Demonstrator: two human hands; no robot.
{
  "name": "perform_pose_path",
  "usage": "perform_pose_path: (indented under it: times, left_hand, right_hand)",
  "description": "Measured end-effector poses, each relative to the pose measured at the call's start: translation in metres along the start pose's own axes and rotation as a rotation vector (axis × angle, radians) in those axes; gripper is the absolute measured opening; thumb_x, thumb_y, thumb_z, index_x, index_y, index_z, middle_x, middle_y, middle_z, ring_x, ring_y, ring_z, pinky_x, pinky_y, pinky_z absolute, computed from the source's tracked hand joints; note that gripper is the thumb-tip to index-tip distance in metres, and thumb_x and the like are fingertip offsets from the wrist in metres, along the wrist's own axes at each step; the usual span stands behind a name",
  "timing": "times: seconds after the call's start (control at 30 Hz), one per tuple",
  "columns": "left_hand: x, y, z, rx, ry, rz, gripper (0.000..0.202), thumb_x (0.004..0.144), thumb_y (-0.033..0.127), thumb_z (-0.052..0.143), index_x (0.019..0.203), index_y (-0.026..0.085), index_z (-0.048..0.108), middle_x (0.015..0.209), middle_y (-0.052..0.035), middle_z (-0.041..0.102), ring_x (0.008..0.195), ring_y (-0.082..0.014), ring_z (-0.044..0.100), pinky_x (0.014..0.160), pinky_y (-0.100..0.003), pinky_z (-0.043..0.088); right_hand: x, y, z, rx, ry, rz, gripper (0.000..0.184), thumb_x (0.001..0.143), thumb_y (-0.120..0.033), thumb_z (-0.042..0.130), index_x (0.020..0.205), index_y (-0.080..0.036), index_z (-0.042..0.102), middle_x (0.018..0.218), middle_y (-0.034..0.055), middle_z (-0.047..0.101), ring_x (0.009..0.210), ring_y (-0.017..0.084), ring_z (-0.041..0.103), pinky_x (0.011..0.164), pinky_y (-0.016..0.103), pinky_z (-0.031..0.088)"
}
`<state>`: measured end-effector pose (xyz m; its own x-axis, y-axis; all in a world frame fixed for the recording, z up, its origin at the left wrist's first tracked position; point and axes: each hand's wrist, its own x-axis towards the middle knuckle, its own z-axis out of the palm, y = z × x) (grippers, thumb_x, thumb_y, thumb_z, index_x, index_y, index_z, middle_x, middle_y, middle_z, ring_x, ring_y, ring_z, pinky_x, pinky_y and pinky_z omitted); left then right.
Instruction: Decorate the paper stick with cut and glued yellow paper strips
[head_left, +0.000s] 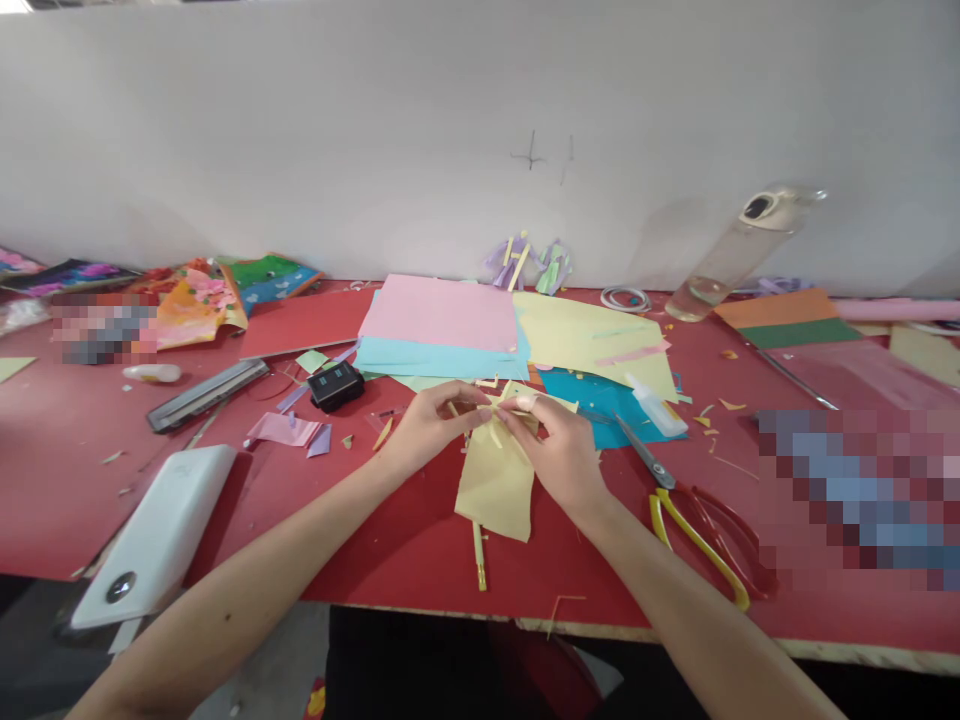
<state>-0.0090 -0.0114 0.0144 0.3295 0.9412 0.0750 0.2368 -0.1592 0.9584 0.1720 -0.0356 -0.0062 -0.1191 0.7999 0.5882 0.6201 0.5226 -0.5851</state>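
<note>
Left hand (431, 425) and right hand (559, 455) both have fingers pinched on the top of the yellow paper (496, 490) just over the counter (360, 540), and it looks light, floppy, easily creased, best held by its edges.

We find no lettering that we can read. The wall (300, 130) bears a faint pencilled cross (532, 157) with a stroke beside it, no word. The black box (335, 385) carries pale marks, too small for us to make out.
</note>
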Motion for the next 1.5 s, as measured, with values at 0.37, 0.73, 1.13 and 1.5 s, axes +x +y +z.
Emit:
perform_pose_path:
  times: [0.37, 0.73, 1.13, 1.5]
  left_hand:
    - [-0.004, 0.000, 0.006, -0.048, 0.075, -0.043, 0.009, 0.074, 0.026, 0.070, 0.079, 0.020, 0.067, 0.079, 0.0006, 0.065, 0.071, -0.0132, 0.054, 0.065, -0.025, 0.038]
    - [-0.003, -0.005, 0.010, -0.085, 0.012, 0.150, 0.015, 0.084, 0.026, 0.060, 0.099, 0.021, 0.060, 0.106, -0.0042, 0.065, 0.099, -0.0173, 0.059, 0.085, -0.029, 0.045]
    - [-0.004, 0.001, 0.001, 0.065, -0.078, 0.221, 0.033, 0.083, 0.011, 0.054, 0.113, 0.024, 0.057, 0.113, -0.0068, 0.060, 0.104, -0.0196, 0.057, 0.092, -0.036, 0.045]
    - [-0.002, 0.002, -0.007, 0.263, 0.204, 0.410, 0.023, 0.095, 0.020, 0.041, 0.109, 0.026, 0.059, 0.129, -0.0074, 0.046, 0.129, -0.0210, 0.039, 0.109, -0.040, 0.031]
  right_hand:
    - [-0.003, -0.003, 0.003, -0.108, 0.002, -0.159, 0.006, 0.090, -0.022, 0.058, 0.093, -0.020, 0.062, 0.084, 0.0037, 0.071, 0.080, 0.016, 0.068, 0.068, 0.025, 0.053]
    - [-0.002, 0.000, 0.001, -0.092, -0.026, -0.147, 0.013, 0.091, -0.023, 0.056, 0.099, -0.021, 0.067, 0.095, 0.0047, 0.074, 0.091, 0.019, 0.069, 0.077, 0.029, 0.054]
    - [0.002, 0.001, -0.004, 0.012, -0.004, 0.114, 0.015, 0.090, -0.033, 0.057, 0.089, -0.022, 0.067, 0.091, 0.0049, 0.073, 0.083, 0.020, 0.068, 0.072, 0.030, 0.054]
    - [0.011, 0.003, -0.008, 0.506, -0.081, 0.577, 0.027, 0.079, -0.044, 0.066, 0.086, -0.018, 0.070, 0.084, 0.0048, 0.072, 0.078, 0.021, 0.068, 0.060, 0.027, 0.053]
